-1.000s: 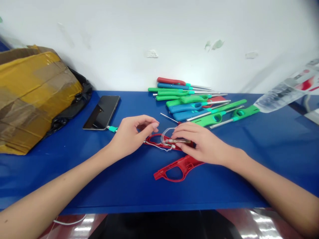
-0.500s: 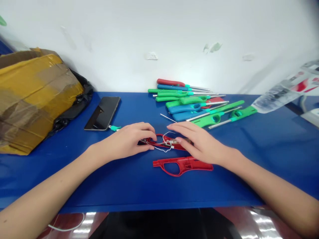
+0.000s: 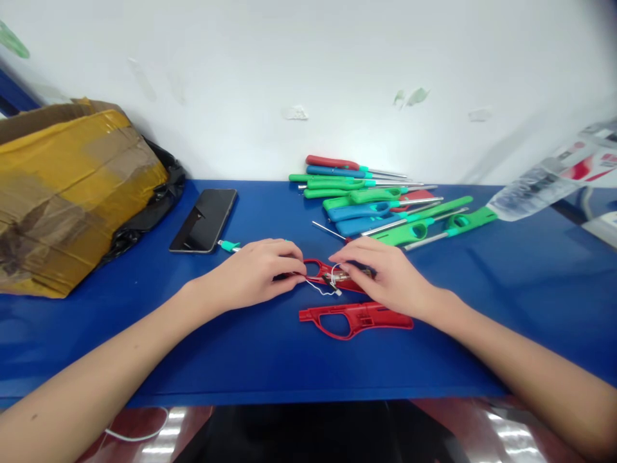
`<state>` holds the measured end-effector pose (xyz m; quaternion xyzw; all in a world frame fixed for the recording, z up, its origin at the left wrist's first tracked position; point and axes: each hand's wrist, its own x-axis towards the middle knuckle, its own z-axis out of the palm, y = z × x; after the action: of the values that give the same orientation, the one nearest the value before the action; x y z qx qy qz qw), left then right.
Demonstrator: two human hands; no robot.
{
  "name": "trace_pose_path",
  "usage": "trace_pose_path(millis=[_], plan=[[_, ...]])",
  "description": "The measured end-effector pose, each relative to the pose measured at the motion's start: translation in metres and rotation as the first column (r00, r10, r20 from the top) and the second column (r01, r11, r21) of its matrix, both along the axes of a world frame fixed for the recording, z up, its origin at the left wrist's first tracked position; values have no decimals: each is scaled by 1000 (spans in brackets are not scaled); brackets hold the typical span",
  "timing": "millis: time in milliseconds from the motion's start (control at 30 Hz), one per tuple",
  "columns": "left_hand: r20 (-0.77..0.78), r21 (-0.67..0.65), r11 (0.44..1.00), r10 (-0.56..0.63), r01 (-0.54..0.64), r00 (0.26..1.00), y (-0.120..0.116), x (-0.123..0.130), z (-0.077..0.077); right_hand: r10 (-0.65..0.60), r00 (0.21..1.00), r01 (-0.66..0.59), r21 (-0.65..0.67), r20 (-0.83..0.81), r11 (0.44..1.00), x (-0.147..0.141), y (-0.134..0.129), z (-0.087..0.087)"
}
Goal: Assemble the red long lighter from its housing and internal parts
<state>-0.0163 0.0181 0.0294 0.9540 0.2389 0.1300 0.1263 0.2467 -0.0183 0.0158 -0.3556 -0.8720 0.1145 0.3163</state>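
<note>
The thumb and fingers of my left hand [image 3: 263,273] are closed on the front end of an opened red lighter half [image 3: 313,265]. Part of that end is hidden under the fingers. Over the handle end, my right hand [image 3: 393,275] pinches a thin white wire [image 3: 332,275] between thumb and index finger. Metal and clear inner parts [image 3: 341,276] sit in the half, partly covered by my right hand. A second stretch of white wire sags in front of it. Nearer to me lies the matching red shell half [image 3: 359,318], inner side up, touched by neither hand.
Several green, blue and red lighters [image 3: 366,209] are piled by the wall. A screwdriver shaft [image 3: 328,230] points out behind my right hand. A phone [image 3: 205,220] and a taped box [image 3: 72,199] are on the left, a plastic bottle [image 3: 535,186] on the right.
My right thumb and index finger have come together on the white wire, which they were apart from before. My left hand stays at the front of the red half. The view has shifted slightly.
</note>
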Motion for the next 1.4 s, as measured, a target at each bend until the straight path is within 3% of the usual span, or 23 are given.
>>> trace_pose_path(millis=[167,300,400,700,1000,1167,1400], plan=[[-1,46,999,2,-2,1000,-2,0,-2,19,1000,-20,152,8,988,0,0,-2],[-1,2,1000,3,-3,1000,-2,-1,2,-85,996,88,290,-23,953,-2,-3,3],[-2,-75,997,12,-13,1000,-2,-1,5,-150,986,167,321,-75,932,-3,-6,8],[48,-186,982,36,-27,998,0,0,6,-182,983,186,241,-39,953,-4,-7,3],[93,-171,984,57,-40,994,-2,2,1,-117,992,113,62,57,992,-10,-11,4],[66,-178,984,25,-13,998,2,-4,12,-49,994,49,7,99,999,-12,-10,4],[-101,-176,983,30,-47,994,11,-21,25,-67,994,67,12,82,998,-12,-10,3]])
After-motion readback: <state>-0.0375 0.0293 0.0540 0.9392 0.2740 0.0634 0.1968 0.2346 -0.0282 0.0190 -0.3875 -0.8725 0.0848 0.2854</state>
